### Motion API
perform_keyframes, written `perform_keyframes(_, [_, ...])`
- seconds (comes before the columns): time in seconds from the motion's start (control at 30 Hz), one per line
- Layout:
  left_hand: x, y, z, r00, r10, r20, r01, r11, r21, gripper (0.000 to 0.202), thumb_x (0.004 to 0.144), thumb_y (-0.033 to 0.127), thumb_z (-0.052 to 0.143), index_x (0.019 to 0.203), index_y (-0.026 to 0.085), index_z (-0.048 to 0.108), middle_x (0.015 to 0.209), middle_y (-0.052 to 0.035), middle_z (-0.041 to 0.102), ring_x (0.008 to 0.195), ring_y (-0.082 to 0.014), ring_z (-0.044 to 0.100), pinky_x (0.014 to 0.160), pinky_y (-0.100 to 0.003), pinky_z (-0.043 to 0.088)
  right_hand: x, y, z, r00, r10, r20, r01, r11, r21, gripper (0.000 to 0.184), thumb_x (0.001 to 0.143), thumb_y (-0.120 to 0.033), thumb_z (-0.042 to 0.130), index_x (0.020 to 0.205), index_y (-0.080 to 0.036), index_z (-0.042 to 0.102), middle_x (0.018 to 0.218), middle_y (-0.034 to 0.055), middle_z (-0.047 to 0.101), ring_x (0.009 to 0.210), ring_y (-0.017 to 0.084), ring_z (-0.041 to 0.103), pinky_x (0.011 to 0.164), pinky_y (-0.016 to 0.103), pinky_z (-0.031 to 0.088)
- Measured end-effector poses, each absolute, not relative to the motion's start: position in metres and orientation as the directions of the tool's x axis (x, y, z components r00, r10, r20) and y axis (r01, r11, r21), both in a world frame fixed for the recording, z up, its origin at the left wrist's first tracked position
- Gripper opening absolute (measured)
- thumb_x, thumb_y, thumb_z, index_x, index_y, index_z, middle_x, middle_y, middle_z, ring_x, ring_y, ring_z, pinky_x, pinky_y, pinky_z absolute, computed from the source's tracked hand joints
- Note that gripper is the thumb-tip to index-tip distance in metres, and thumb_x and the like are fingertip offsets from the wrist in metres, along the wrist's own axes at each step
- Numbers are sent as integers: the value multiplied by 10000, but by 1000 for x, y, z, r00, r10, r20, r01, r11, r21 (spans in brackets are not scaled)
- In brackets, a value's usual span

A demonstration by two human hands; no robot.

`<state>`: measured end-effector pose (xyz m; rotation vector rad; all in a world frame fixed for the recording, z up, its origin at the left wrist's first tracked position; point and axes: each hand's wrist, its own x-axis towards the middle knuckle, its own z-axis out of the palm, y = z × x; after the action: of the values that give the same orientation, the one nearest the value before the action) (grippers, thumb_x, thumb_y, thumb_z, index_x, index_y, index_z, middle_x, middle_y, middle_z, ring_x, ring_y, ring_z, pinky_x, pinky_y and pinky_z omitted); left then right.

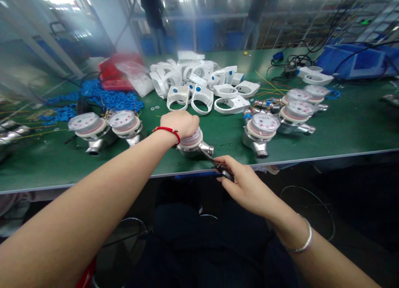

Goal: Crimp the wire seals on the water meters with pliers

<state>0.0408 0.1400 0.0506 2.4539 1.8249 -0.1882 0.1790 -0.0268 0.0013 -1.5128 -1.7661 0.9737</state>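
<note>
A metal water meter with a white and red dial stands near the front edge of the green table. My left hand, with a red string round the wrist, lies closed over the top of this meter. My right hand is closed on a dark slim hand tool, whose tip reaches the meter's side port. A silver bangle sits on my right wrist.
Two more meters stand at the left and several meters at the right. A heap of white plastic covers lies behind, blue rings and a red box at back left, cables and a blue crate at back right. Two people stand far behind.
</note>
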Motion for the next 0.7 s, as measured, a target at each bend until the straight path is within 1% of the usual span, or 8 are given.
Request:
perform_keyframes(0.17, [40,142,47,285,950,-127,958,-287,4,491,817,349,289,952,90,684,1057,-197,639,963,-351,598,742,-384,486,180,-23,2,-189,982,-29,506,72,-860,367,773,-49,456,1112,-180,510,938,41,624,878,195,580,789,293,425])
perform_keyframes(0.33, [41,143,48,256,958,-132,967,-256,19,489,811,367,305,961,95,684,1069,-192,635,965,-346,598,755,-380,483,178,-23,-4,-193,981,-26,406,55,-912,320,799,-82,463,1100,-184,502,954,39,622,900,185,583,806,295,443])
perform_keyframes(0.47, [41,142,50,237,961,-143,971,-236,24,487,806,368,317,983,95,679,1074,-190,633,970,-341,596,767,-374,479,177,-23,-11,-196,980,-24,312,39,-949,326,792,-94,462,1106,-175,492,1035,60,609,971,183,575,861,318,443])
perform_keyframes(0.57, [41,142,49,237,962,-138,971,-235,30,483,809,370,321,981,97,679,1070,-187,635,965,-338,596,767,-374,478,179,-23,-14,-211,977,-32,238,19,-971,325,786,-118,466,1105,-173,486,1029,58,612,976,184,580,865,324,454])
perform_keyframes(0.63, [41,142,48,235,963,-131,972,-232,33,478,812,377,327,987,102,677,1075,-181,634,971,-333,593,779,-373,476,181,-23,-14,-210,977,-35,230,15,-973,324,781,-129,472,1101,-172,487,1017,56,614,971,186,584,863,322,459])
perform_keyframes(0.7, [41,143,47,231,965,-122,973,-228,38,475,814,383,334,991,105,675,1075,-176,634,974,-328,592,788,-371,474,181,-23,-12,-205,978,-28,259,26,-965,336,782,-125,464,1113,-175,488,1030,56,611,982,184,581,868,316,456])
